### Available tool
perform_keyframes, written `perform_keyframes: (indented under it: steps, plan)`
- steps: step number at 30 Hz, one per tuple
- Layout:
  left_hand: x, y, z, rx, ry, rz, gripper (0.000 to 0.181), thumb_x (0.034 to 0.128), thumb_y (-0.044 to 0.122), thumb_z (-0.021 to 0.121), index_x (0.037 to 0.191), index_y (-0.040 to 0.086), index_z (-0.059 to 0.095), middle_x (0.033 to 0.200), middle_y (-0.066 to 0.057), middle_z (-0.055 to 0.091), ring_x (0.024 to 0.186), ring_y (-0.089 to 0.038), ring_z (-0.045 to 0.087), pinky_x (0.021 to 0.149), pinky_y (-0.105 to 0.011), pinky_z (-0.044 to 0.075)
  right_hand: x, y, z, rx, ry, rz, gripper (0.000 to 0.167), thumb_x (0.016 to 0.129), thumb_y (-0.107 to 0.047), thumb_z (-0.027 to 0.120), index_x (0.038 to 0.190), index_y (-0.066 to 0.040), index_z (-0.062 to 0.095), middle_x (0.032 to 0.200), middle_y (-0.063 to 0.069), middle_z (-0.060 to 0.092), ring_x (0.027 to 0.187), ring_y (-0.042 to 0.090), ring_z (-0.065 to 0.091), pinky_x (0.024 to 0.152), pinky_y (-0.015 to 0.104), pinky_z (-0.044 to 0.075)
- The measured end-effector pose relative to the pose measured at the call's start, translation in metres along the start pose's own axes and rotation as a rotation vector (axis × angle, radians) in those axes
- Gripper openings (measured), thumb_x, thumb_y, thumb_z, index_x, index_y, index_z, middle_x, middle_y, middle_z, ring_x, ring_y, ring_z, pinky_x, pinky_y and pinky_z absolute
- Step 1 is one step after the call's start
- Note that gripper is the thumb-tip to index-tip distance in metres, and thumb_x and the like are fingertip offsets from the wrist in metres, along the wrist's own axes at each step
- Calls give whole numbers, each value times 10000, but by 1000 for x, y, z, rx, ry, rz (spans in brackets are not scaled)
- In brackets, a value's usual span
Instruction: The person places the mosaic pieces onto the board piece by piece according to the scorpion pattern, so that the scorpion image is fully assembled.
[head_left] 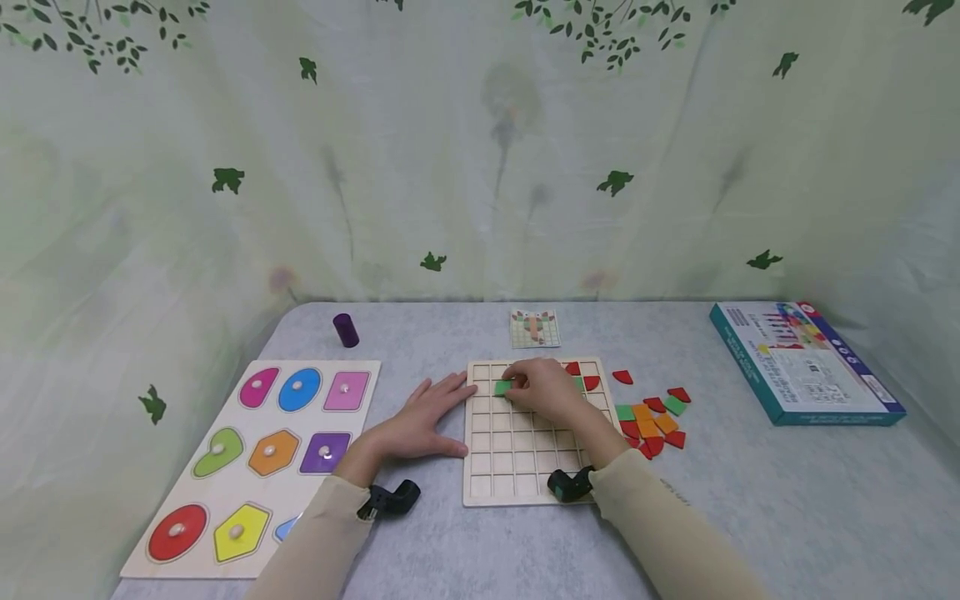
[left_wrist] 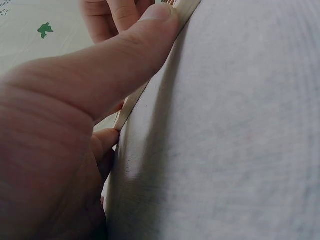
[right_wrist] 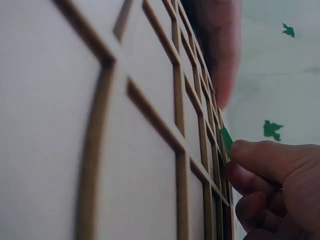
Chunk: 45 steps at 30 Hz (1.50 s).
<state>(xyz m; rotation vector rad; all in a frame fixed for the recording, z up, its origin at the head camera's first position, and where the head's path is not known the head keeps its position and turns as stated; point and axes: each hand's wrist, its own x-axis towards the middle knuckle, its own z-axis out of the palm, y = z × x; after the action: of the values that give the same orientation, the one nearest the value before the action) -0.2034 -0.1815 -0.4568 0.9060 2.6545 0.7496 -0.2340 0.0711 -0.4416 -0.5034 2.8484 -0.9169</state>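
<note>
A wooden grid board (head_left: 489,486) lies on the table, with red and green pieces in its upper right cells. My right hand (head_left: 551,390) pinches a green square (head_left: 502,387) between thumb and finger over the upper left cells. In the right wrist view, that green piece (right_wrist: 226,140) is tilted at the grid, held by the right hand (right_wrist: 280,185). My left hand (head_left: 423,423) has its fingers spread, with fingertips and thumb touching the board's left edge. The left wrist view shows the left thumb (left_wrist: 115,60) against the board's side.
Loose red, orange and green pieces (head_left: 645,411) lie right of the board. A pattern card (head_left: 535,329) is behind it. A shape puzzle board (head_left: 292,425) lies at the left, a dark purple cylinder (head_left: 346,330) at the back left, and a flat box (head_left: 810,367) at the right.
</note>
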Motion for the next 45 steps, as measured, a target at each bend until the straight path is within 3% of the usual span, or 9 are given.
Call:
perform_keyframes:
  steps: [9,20,28,37,45]
  plan:
    - [-1,2,-1,1,6,8,945,820,459,788,1573,137,316,1688,-114,153,1566,-329,129,1257,-594,20,3,-4,8,-31,48,-1,196,919,-208,718,1110,-168,736,767,-54,623,649,115,532,581,256,422]
    - [-2,2,0,-2,11,11,934,822,450,789,1564,116,330,1682,-131,172,1561,-345,141,1253,-605,27,3,-7,11,-61,54,28,199,909,-212,721,1104,-179,744,744,-53,602,627,112,512,543,245,381]
    - [-1,1,0,2,4,6,940,826,474,778,1573,137,316,1688,-115,151,1565,-334,128,1257,-596,18,-1,-8,7,-113,36,0,266,922,-212,701,1182,-187,751,814,-31,587,650,128,504,542,250,383]
    - [0,0,0,4,4,16,943,828,467,778,1575,133,309,1689,-116,149,1566,-337,124,1259,-590,12,-10,-4,-3,-9,-33,-47,377,943,-231,677,1319,-210,663,926,-21,645,735,122,533,639,273,439]
    - [0,1,0,-1,7,6,941,825,469,779,1574,144,313,1689,-111,153,1567,-331,126,1261,-588,10,-21,2,-11,44,-35,-56,313,964,-236,655,1274,-208,687,950,-26,632,791,140,524,696,281,453]
